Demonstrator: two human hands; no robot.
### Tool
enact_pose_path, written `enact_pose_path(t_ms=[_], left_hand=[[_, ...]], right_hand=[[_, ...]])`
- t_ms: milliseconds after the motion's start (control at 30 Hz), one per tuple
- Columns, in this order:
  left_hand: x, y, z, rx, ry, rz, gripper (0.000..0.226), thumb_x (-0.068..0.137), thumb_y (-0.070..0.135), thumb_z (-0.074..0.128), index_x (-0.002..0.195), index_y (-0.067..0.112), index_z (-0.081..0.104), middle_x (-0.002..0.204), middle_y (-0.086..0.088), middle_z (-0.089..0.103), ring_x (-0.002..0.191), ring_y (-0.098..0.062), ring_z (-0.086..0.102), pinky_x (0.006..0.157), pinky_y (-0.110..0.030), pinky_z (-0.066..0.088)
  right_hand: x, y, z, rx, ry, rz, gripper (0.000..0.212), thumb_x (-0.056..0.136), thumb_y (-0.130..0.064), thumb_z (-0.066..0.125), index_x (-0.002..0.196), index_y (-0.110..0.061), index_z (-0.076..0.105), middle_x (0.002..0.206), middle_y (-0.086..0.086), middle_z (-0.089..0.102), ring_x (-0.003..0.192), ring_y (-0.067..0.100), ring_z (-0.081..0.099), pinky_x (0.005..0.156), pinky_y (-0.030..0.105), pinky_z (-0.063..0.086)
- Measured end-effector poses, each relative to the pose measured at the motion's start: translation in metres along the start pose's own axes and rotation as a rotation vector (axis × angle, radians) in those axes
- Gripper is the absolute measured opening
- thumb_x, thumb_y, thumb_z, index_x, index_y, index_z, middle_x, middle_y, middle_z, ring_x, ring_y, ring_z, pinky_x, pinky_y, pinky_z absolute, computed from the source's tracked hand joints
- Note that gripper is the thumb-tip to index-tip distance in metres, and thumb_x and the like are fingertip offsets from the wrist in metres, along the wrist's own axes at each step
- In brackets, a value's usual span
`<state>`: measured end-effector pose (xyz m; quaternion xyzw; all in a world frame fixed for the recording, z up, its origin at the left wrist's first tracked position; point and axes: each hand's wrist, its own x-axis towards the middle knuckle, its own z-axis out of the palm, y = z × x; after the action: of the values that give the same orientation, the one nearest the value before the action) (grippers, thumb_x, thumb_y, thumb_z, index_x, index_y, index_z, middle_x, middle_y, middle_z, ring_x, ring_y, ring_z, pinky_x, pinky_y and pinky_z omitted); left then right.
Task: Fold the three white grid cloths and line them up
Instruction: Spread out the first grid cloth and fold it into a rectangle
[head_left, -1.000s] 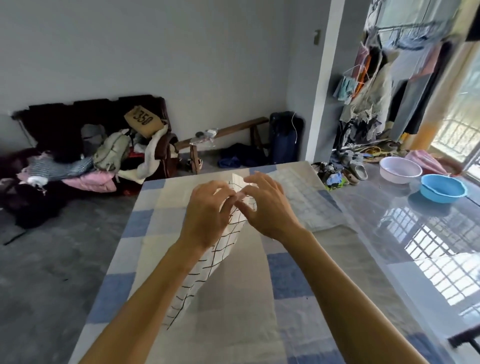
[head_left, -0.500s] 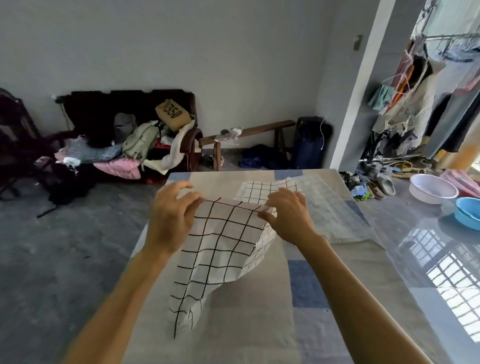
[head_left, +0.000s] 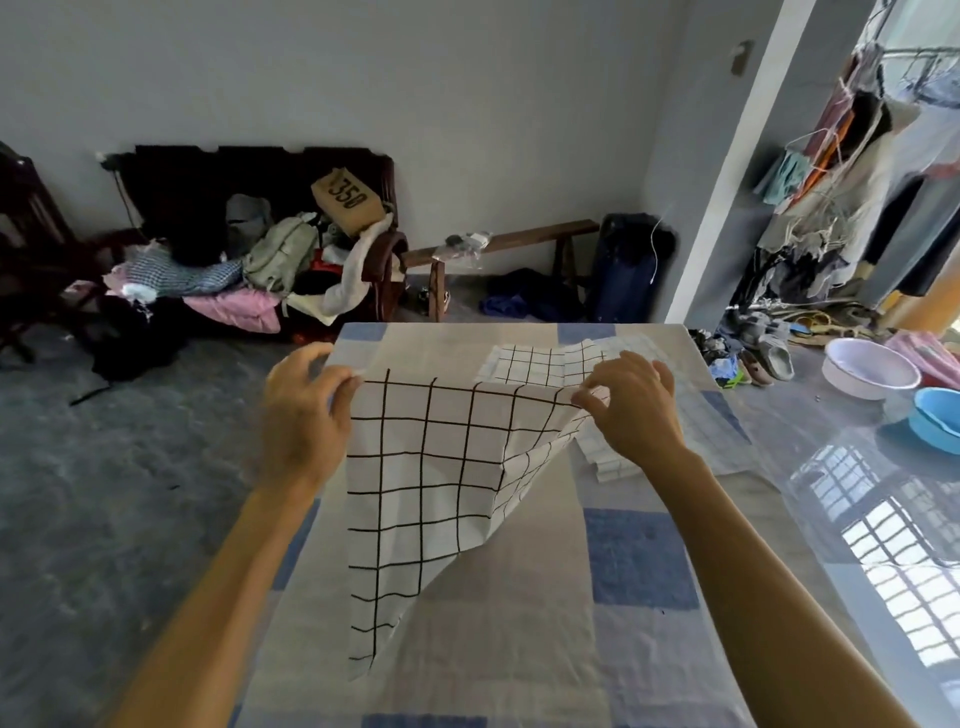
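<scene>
White grid cloth (head_left: 436, 467) hangs over the bench (head_left: 639, 561), its top corners pinched by left hand (head_left: 304, 415) and right hand (head_left: 636, 405).

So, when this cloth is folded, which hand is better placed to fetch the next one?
Probably the right hand. It pinches the held cloth right beside the other grid cloths, which lie far right on the table, while the left hand holds the opposite corner at the table's left edge.
</scene>
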<state>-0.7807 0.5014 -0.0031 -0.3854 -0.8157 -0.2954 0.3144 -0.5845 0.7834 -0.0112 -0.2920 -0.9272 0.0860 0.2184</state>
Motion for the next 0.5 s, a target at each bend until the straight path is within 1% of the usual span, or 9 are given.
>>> enact_pose_path(t_ms=[100,200,367,500], left_hand=[[0.006,0.002,0.013,0.004,-0.032,-0.010,0.010,0.084,0.010,0.068,0.087,0.001,0.069,0.118,-0.024,0.058,0.105,-0.042,0.054,0.089,-0.052,0.044],[0.014,0.005,0.028,-0.005,-0.077,-0.033,0.009,0.085,0.011,0.068,0.087,0.002,0.069,0.121,-0.025,0.057,0.108,-0.043,0.052,0.092,-0.056,0.043],[0.031,0.013,0.051,-0.028,-0.114,-0.030,0.010,0.088,0.013,0.063,0.088,0.004,0.066,0.121,-0.022,0.057,0.107,-0.041,0.053,0.090,-0.053,0.044],[0.046,0.014,0.065,-0.024,-0.091,-0.040,0.010,0.090,0.013,0.061,0.088,0.004,0.065,0.121,-0.022,0.057,0.107,-0.041,0.054,0.091,-0.051,0.041]], right_hand=[[0.001,0.012,-0.004,-0.006,0.028,0.031,0.015,0.087,-0.041,0.064,0.091,-0.027,0.070,0.113,-0.007,0.065,0.123,0.018,0.046,0.111,0.049,0.022],[0.003,0.023,-0.009,-0.019,0.057,0.068,0.010,0.086,-0.036,0.067,0.089,-0.027,0.070,0.108,-0.007,0.066,0.115,0.016,0.050,0.106,0.046,0.027],[0.006,0.042,-0.010,-0.089,-0.091,0.102,0.008,0.090,-0.034,0.062,0.095,-0.030,0.066,0.114,-0.006,0.062,0.118,0.016,0.046,0.107,0.047,0.026],[0.012,0.048,-0.009,-0.097,-0.100,0.129,0.013,0.093,-0.037,0.057,0.099,-0.030,0.066,0.116,-0.006,0.061,0.120,0.016,0.045,0.107,0.046,0.026]])
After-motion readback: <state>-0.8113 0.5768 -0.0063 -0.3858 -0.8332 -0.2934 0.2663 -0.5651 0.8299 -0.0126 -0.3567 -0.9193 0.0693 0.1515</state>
